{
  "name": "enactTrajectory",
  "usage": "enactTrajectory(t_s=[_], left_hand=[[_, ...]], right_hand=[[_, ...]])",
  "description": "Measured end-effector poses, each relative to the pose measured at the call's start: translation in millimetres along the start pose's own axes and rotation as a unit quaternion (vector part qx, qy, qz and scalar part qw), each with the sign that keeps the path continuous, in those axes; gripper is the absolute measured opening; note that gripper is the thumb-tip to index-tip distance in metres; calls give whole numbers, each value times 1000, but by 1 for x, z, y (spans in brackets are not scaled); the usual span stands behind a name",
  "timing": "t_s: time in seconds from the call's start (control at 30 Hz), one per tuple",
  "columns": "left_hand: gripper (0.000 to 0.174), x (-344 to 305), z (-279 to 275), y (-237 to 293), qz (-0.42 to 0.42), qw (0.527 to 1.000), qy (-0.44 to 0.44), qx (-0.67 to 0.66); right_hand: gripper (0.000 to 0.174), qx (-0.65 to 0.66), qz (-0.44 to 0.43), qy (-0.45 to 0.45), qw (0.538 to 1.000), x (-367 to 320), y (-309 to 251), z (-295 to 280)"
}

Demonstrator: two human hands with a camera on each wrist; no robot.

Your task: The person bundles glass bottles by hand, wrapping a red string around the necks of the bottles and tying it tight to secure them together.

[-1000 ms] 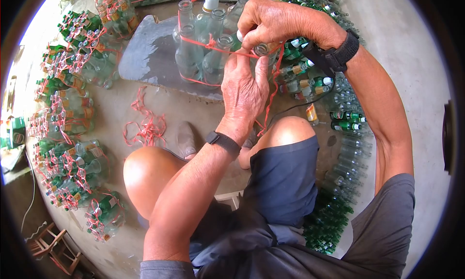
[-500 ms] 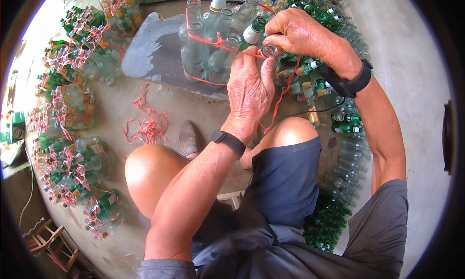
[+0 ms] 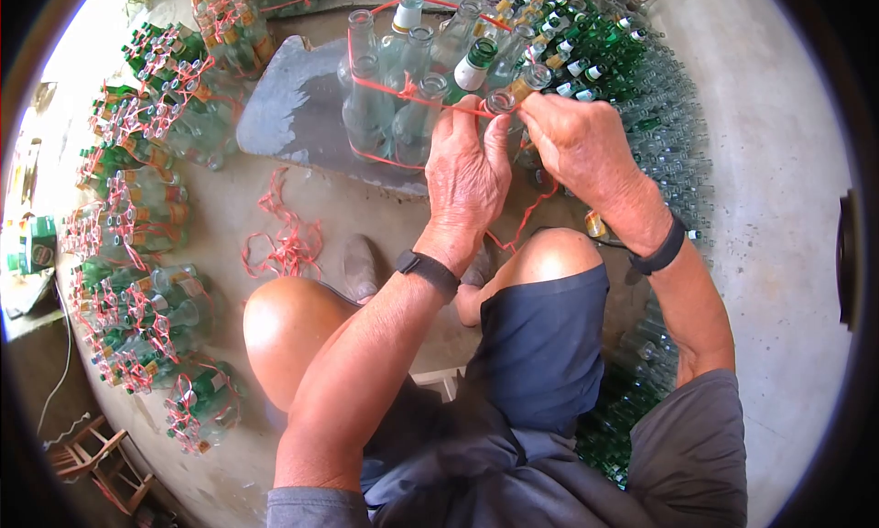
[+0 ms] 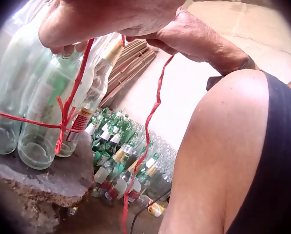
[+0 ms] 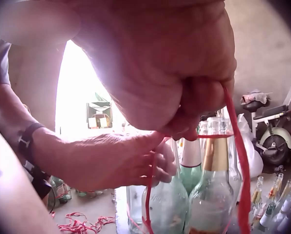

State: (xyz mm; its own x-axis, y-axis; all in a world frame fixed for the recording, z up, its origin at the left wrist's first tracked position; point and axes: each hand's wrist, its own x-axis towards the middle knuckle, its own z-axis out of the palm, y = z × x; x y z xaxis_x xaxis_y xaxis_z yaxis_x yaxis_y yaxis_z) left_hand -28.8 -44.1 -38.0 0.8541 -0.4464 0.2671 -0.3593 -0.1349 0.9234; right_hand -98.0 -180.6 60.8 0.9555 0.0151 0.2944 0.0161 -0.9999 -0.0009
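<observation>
A cluster of glass bottles stands upright on a dark slab, ringed by red plastic twine high at the necks and again lower down. My left hand is at the near right bottle, pinching the twine between thumb and fingers beside its neck. My right hand is just right of that bottle, fingers curled round the twine, whose loose tail hangs from the fist. A knot shows on the lower band in the left wrist view. A green-necked bottle stands within the ring.
The slab has a rough, broken edge. Bundles of tied bottles line the left side; many loose green and clear bottles crowd the right. A heap of red twine lies on the floor near a shoe.
My right hand has moved from above the bottle necks down to the right side of the near right bottle, uncovering the necks behind. The left hand has stayed by that bottle.
</observation>
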Motion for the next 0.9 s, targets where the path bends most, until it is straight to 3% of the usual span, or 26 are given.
enactTrajectory(t_s=[0.23, 0.33, 0.4, 0.53, 0.57, 0.6, 0.63, 0.67, 0.73, 0.77, 0.9], left_hand=[[42, -2, -3, -6, 8, 1000, 0, 9], [41, -1, -10, -3, 54, 998, -8, 37], [41, -2, -18, 3, -16, 999, -13, 27], [38, -11, -33, 9, -40, 999, 9, 17], [37, -13, -38, 12, -117, 992, -31, -19], [39, -14, -43, 13, -193, 977, -70, -56], [43, -12, -45, 14, -201, 965, -97, -137], [43, -9, -46, 15, -200, 965, -97, -136], [38, 0, -51, 27, -301, 905, -184, -239], [32, 5, -49, 15, -315, 871, -213, -310], [26, 9, -55, 21, -321, 851, -240, -339]], right_hand=[[12, 86, 41, -24, 995, -22, -10, 9], [14, 105, 64, -39, 992, -20, -15, 10], [15, 120, 65, -37, 990, -21, -19, 12], [15, 185, 58, -68, 979, -23, -21, 14], [15, 186, 59, -67, 979, -22, -23, 12], [15, 197, 63, -82, 975, -20, -26, 8], [16, 208, 68, -97, 971, -19, -29, 6], [16, 208, 68, -96, 971, -18, -31, 4], [13, 227, 47, -123, 965, -17, -36, 2], [13, 227, 46, -123, 965, -17, -38, 4], [14, 195, 28, -165, 966, -23, -44, 7]])
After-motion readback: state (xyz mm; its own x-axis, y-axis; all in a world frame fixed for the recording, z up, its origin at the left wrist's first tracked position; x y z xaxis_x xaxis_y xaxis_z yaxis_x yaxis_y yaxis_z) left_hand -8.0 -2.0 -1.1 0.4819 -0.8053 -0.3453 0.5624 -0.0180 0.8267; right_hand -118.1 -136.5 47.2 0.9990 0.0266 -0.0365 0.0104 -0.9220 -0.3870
